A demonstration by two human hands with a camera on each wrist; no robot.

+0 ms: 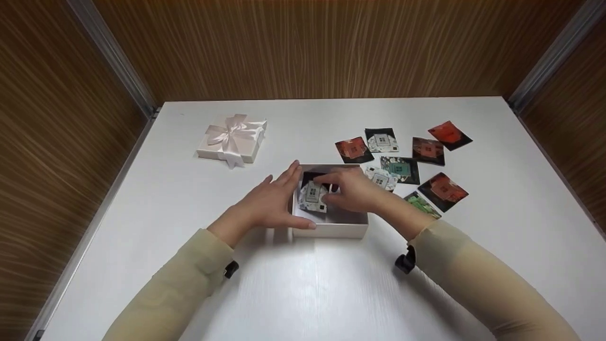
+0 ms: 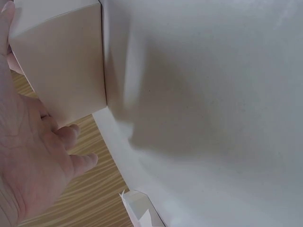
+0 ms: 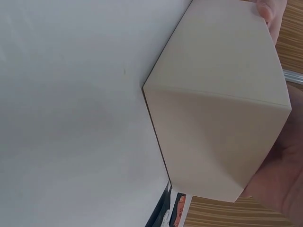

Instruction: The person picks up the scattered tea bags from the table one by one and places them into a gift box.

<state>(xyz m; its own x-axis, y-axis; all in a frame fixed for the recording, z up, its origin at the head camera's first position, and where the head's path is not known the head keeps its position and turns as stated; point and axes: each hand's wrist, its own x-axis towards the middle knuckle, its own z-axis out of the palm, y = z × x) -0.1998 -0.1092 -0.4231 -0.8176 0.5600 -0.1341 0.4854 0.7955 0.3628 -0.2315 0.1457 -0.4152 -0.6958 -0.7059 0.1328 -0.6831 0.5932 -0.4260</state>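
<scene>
An open white box point(image 1: 331, 226) sits mid-table; in the wrist views its outer walls show as a plain white box point(image 2: 61, 61) and white box point(image 3: 218, 109). My left hand point(image 1: 286, 196) lies against the box's left side, fingers straight along the wall, thumb on the front edge; its palm also shows as the left hand point(image 2: 28, 161). My right hand point(image 1: 325, 190) reaches into the box from the right and pinches a white patterned sachet point(image 1: 312, 194) lying on other sachets inside. Only the palm of my right hand point(image 3: 279, 175) shows in its wrist view.
Several sachets point(image 1: 402, 161), red, black, white and green, lie spread on the white table point(image 1: 303, 284) right of the box. The box lid with a pale ribbon bow point(image 1: 232, 139) rests at the back left. Wood-grain walls close in three sides.
</scene>
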